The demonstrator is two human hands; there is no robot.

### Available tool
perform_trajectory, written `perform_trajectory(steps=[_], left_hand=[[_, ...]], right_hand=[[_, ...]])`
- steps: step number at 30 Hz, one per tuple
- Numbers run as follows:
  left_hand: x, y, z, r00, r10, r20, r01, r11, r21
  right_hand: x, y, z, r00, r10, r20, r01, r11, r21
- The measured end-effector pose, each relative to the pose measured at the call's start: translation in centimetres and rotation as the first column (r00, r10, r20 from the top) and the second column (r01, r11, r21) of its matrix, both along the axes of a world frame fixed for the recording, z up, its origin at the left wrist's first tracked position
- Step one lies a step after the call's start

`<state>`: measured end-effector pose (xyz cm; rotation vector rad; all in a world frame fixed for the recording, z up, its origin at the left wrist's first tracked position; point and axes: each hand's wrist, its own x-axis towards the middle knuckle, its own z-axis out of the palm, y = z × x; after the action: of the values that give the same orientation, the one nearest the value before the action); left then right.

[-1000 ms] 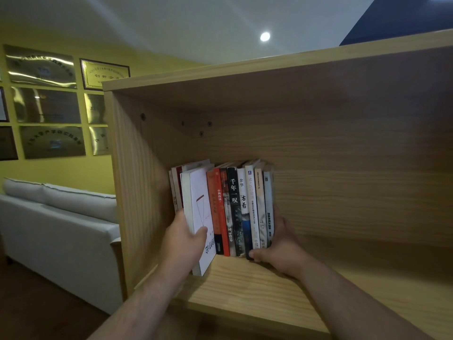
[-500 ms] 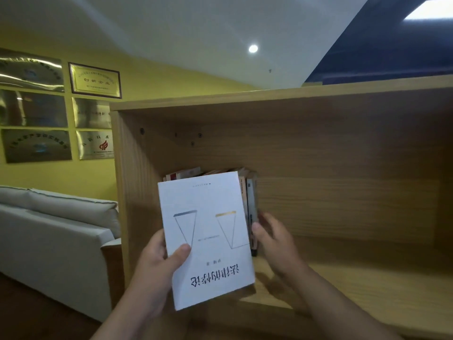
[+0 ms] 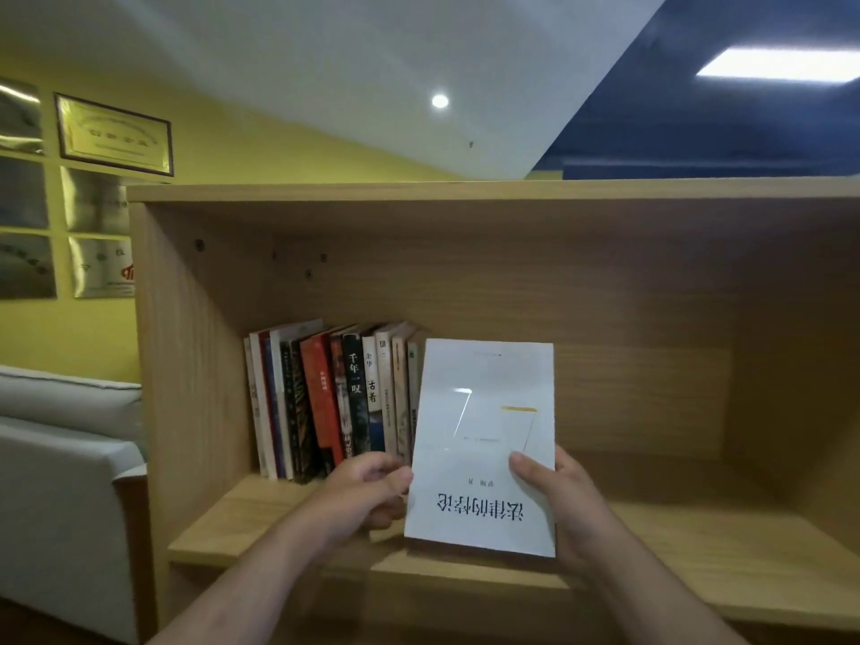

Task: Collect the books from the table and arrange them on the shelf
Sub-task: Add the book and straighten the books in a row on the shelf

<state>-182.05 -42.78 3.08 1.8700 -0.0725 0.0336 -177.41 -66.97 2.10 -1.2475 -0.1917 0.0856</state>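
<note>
Both hands, left hand and right hand, now close on the white book, which I've carried from frame left to just right of the row of books on the shelf, ready, I judge, to slot in.

A white paperback book is held upright in front of a light wooden shelf, its front cover facing the viewer and turned upside down, so the black title characters run inverted along the lower part. Two thin triangle outlines, one topped with a yellow bar, mark the cover's middle. Its lower edge hangs just above the shelf's front edge. On the shelf board, at the left end of the compartment near the side wall, a row of books stands with spines outward, leaning slightly left: white, dark, red, black and cream. The white book overlaps the row's right end.
</note>
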Motion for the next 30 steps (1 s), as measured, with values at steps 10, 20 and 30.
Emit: perform_trajectory(steps=[10,20,30], left_hand=[[-0.5,-1.8,3.7,0.956,0.211,0.205,-0.166,0.962,-0.215],[-1.1,-3.0,7.3,0.936,0.266,0.232,-0.175,0.92,-0.35],[-3.6,-3.6,7.0,0.986,0.111,0.124,-0.085,0.976,-0.2]], right_hand=[[1.0,-2.7,4.0,0.964,-0.267,0.01,0.259,0.943,0.209],[-1.4,-3.7,4.6,0.988,-0.131,0.076,0.139,0.984,-0.112],[-2.4,-2.4,3.1,0.978,-0.206,0.01,0.204,0.957,-0.205]])
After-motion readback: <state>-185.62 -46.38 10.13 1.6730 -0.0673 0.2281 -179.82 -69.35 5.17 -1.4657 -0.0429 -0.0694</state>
